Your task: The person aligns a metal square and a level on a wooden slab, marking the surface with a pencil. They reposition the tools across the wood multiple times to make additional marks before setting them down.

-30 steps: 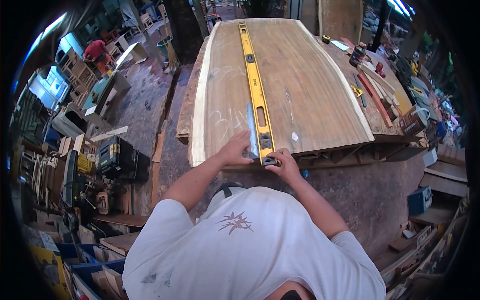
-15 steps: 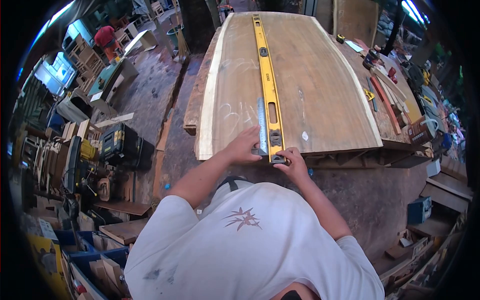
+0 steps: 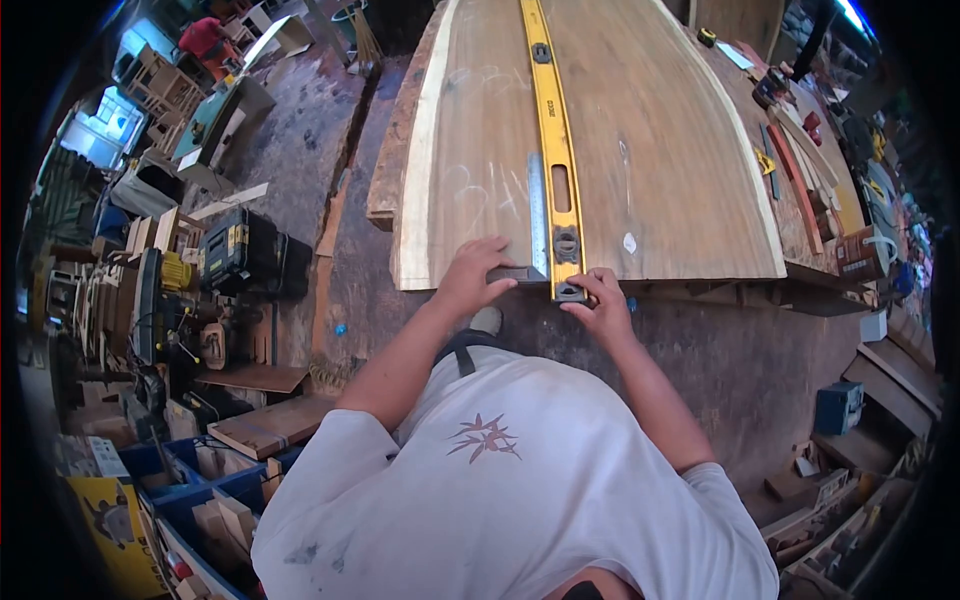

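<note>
While the wearer's shirt (image 3: 500, 440) filled the nearest part of the view, both hands worked at the near edge of a wide wooden slab (image 3: 690, 190). The left hand (image 3: 468, 280) had its fingers apart, thumb away from the rest, against the dark stock (image 3: 516, 273) of a square. The right hand (image 3: 603, 305) had its fingers clamped on the near end of a yellow spirit level (image 3: 552, 115), which jutted slightly past the slab's edge and ran off toward twelve o'clock. The square's metal blade (image 3: 538, 205) lay just beside it; whether they touched could not be told. The step in hand looked like lining up the two tools, and any further shift called for small nudges at the level's end with the stock held steady. Chalk marks (image 3: 485, 198) showed at eleven o'clock from the hands. Sideways room for the level lay across the slab toward two o'clock, as far as the pale edge; leftward, the blade hemmed it in. Beyond the slab's right edge, the worktop (image 3: 393, 160) beneath bore a brown can (image 3: 860, 256) near three o'clock, a red strip (image 3: 800, 195) at two and a tape measure (image 3: 707, 37) at one. Farthest off, a person in red (image 3: 204, 38) bent over at ten o'clock.
</note>
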{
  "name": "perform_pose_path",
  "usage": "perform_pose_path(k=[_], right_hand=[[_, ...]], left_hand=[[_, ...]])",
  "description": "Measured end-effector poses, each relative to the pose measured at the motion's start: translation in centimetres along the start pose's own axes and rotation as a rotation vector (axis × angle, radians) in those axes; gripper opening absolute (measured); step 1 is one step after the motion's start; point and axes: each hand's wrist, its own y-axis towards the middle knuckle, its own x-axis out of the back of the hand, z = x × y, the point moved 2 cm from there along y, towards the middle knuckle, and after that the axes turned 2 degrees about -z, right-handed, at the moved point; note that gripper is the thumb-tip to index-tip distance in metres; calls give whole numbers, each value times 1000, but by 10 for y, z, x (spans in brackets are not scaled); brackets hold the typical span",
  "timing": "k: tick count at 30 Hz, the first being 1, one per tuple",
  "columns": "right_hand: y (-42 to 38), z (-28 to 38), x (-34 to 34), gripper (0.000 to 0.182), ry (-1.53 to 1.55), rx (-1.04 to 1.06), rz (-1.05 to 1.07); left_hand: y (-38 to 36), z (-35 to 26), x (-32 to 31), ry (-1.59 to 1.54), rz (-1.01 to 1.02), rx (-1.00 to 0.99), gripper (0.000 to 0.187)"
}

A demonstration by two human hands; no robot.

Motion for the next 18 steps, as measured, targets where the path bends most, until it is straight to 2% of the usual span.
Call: perform_pose_path(k=[2,9,12,18], right_hand=[[1,1,2,49,-1,-19,7],[6,5,-1,47,31,-46,-51],[9,5,4,45,-22,-86,-3],[7,1,1,47,50,-117,-7]], left_hand=[[9,5,1,-67,1,39,33],[23,20,7,-101,85,-9,33],[25,22,9,-117,129,-18,32],[25,26,11,-106,201,-76,38]])
